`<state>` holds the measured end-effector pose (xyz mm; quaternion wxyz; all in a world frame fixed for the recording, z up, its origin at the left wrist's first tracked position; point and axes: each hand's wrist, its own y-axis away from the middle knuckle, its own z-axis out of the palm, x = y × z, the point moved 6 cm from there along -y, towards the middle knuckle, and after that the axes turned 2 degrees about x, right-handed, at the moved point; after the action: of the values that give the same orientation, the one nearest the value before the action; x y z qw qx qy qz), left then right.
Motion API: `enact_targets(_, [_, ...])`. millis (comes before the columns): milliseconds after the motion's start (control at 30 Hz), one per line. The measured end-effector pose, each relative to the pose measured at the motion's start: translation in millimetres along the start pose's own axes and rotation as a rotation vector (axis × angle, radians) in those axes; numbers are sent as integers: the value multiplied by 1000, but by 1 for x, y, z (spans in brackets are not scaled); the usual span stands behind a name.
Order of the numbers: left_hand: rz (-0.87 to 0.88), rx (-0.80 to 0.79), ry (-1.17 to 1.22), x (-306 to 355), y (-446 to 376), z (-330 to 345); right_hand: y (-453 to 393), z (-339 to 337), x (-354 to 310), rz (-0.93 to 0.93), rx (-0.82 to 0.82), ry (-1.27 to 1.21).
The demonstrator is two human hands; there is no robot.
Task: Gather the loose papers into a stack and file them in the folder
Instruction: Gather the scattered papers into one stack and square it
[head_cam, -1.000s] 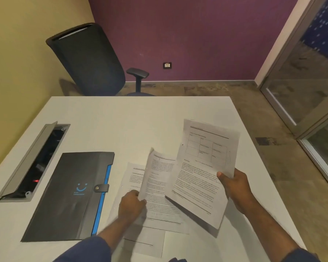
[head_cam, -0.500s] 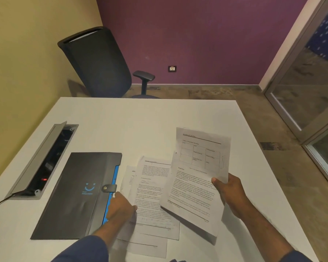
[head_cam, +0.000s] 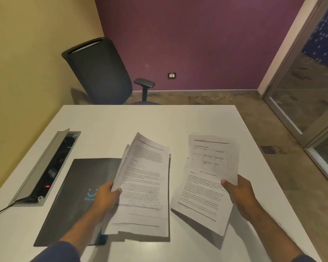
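Note:
My left hand grips the left edge of a small sheaf of printed papers, lifted and tilted above the white table. A separate printed sheet with a grid table is held up by my right hand, thumb on its right edge. The two lots of paper are apart, with a gap between them. A dark grey folder with a blue smile logo lies shut on the table to the left, partly hidden by my left arm and the sheaf.
An open cable hatch with a raised metal lid is sunk into the table's left side, a cable running from it. A dark office chair stands behind the table's far edge. Glass doors are on the right.
My left hand has picked the overlapping sheets up off the table as one sheaf. My right hand has moved its sheet to the right and away from them.

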<state>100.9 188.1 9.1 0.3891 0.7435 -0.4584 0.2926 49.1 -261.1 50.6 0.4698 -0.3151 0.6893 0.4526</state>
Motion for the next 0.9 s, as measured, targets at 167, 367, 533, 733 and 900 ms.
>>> enact_targets(167, [-53, -4, 206, 20, -8, -37, -4, -6, -10, -16, -14, -41])
enact_targets(367, [-60, -291, 286, 52, 20, 6, 12, 27, -29, -5, -176, -130])
enact_targets(533, [-100, -538, 405, 71, 50, 59, 28, 60, -44, 19, -355, -284])
enact_targets(733, [-140, -743, 637, 93, 64, 79, 36, 68, -54, 28, -467, -223])
enact_targets(900, [-3, -713, 523, 111, 61, 78, 33, 70, -67, -70, -465, -138])
